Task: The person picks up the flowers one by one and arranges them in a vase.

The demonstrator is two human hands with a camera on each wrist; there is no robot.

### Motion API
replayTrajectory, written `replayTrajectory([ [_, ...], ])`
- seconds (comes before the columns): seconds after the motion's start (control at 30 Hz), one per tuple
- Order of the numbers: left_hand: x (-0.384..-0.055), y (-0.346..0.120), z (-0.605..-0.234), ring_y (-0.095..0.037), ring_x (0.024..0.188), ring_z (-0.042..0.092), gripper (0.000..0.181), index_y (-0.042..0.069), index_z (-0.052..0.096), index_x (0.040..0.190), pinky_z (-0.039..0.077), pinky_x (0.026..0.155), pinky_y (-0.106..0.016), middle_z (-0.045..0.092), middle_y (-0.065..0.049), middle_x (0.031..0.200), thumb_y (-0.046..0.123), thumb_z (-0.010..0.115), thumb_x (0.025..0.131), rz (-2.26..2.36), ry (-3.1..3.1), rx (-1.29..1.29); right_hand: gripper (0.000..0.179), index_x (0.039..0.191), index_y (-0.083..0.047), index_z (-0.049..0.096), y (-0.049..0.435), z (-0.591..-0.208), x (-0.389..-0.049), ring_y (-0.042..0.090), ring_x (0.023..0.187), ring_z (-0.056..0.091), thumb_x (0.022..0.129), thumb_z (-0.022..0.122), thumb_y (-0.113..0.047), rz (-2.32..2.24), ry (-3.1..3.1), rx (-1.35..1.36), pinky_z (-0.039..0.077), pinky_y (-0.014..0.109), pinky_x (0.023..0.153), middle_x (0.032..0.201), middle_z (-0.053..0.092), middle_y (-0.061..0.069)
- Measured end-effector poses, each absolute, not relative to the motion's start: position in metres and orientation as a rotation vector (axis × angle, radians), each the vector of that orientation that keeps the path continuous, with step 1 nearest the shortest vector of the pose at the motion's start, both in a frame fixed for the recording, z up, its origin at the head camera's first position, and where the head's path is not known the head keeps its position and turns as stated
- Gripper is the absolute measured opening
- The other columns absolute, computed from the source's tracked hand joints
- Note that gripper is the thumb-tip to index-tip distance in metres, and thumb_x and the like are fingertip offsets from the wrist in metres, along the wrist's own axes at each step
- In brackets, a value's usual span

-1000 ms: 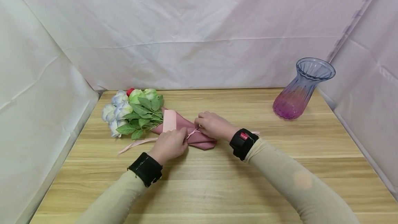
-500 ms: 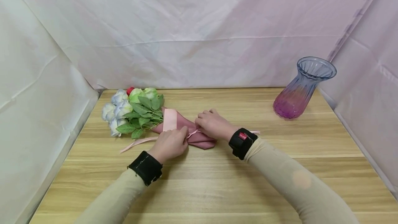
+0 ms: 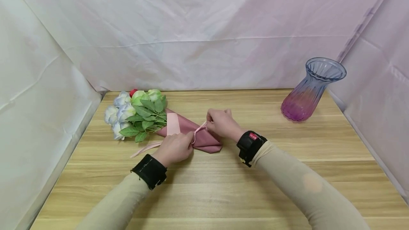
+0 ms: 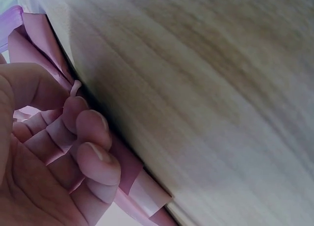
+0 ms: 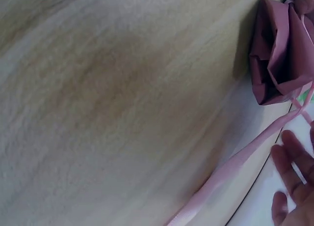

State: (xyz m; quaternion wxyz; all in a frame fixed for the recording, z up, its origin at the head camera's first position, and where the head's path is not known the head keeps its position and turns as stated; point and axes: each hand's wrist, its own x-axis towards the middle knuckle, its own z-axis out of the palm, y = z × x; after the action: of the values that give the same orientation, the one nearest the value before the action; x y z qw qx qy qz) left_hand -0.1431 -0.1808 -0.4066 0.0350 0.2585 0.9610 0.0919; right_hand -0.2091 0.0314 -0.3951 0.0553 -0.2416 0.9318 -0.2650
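A bouquet of pale blue, green and red flowers lies on its side, blooms to the left, in mauve wrapping paper with a pale pink band. My left hand lies at the near side of the wrap, fingertips pinching a thin pink ribbon; in the left wrist view a ribbon bit pokes out above its curled fingers. Past the wrap's far side, my right hand pinches the ribbon, which slants up between both hands. A long ribbon tail hangs across the right wrist view.
A ribbed glass vase, blue above and magenta below, stands at the table's back right. Another ribbon end trails left of my left hand. White cloth hangs behind the wooden table and at both sides.
My right hand has shifted slightly away and up from the wrap, lifting the ribbon into a slant. The ribbon end at left has slid a little rightward. My left hand stays in place.
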Motion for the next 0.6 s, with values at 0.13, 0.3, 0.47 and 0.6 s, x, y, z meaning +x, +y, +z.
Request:
replayTrajectory([
  [0.13,-0.1437,-0.1808,-0.4065,-0.02,0.056,0.055,0.011,0.013,0.055,0.087,0.046,0.049,-0.041,0.051,0.002,0.065,0.013,0.066,0.09,0.28,2.943,0.799,0.009,0.092,-0.011,0.061,0.0314,-0.3938,-0.2104,0.015,0.082,0.059,0.093,0.069,-0.009,-0.902,2.746,-0.761,0.044,0.039,0.089,0.095,0.07,0.0],
  [0.3,-0.1444,-0.1807,-0.4072,-0.023,0.057,0.057,0.011,0.013,0.055,0.088,0.047,0.049,-0.042,0.053,0.001,0.066,0.014,0.066,0.088,0.271,2.947,0.798,0.011,0.09,-0.012,0.059,0.0286,-0.3892,-0.209,0.017,0.083,0.061,0.093,0.067,-0.005,-0.958,2.672,-0.814,0.05,0.03,0.074,0.099,0.072,0.003],
  [0.47,-0.1444,-0.1803,-0.4069,-0.026,0.06,0.061,0.01,0.012,0.057,0.091,0.049,0.05,-0.045,0.056,-0.001,0.068,0.014,0.066,0.088,0.272,2.95,0.793,0.014,0.104,-0.01,0.068,0.0244,-0.3871,-0.2082,0.018,0.092,0.066,0.092,0.067,-0.003,-0.881,2.694,-0.89,0.045,0.043,0.092,0.094,0.071,0.0],
  [0.6,-0.1437,-0.1802,-0.406,-0.025,0.059,0.06,0.009,0.013,0.056,0.089,0.048,0.05,-0.045,0.056,0.0,0.068,0.014,0.065,0.089,0.286,2.963,0.782,0.022,0.11,-0.013,0.077,0.0239,-0.3889,-0.2074,0.019,0.09,0.062,0.092,0.067,-0.004,-0.715,2.77,-0.964,0.038,0.05,0.092,0.093,0.067,-0.001],
])
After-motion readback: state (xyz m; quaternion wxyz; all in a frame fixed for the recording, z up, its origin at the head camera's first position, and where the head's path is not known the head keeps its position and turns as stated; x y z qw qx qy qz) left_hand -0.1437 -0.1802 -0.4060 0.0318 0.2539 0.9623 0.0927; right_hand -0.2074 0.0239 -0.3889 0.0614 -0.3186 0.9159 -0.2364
